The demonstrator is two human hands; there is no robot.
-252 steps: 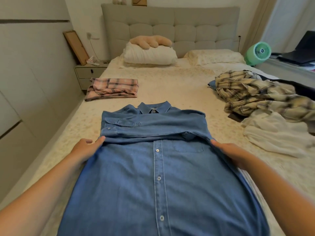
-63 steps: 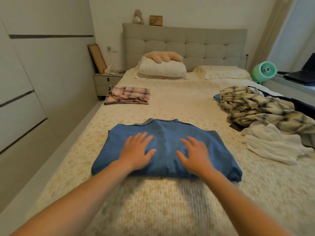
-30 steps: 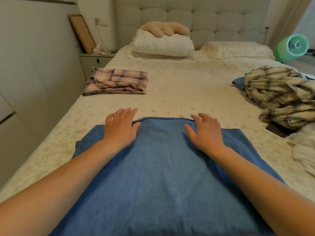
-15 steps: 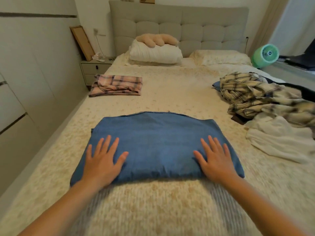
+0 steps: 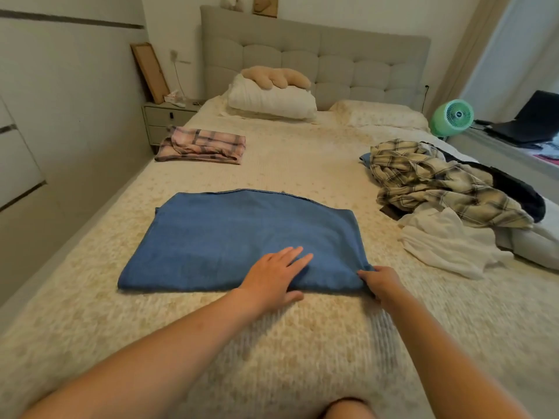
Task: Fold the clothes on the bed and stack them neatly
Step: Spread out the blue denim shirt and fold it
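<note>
Fingers of left hand (image 5: 272, 278) straight, laid flat on near edge of folded blue shirt (image 5: 242, 237); thumb on bedspread (image 5: 302, 358) just below the fold. Right hand (image 5: 381, 282) just beside it, fingers curled, pinching shirt's near right corner. Shirt lies flat on bed, spreading ahead and left of both hands. Well beyond left fingers: folded pink plaid garment (image 5: 202, 144). Ahead-right of right fingers, apart: unfolded heap, plaid shirt (image 5: 435, 179) over white garment (image 5: 444, 240).
</note>
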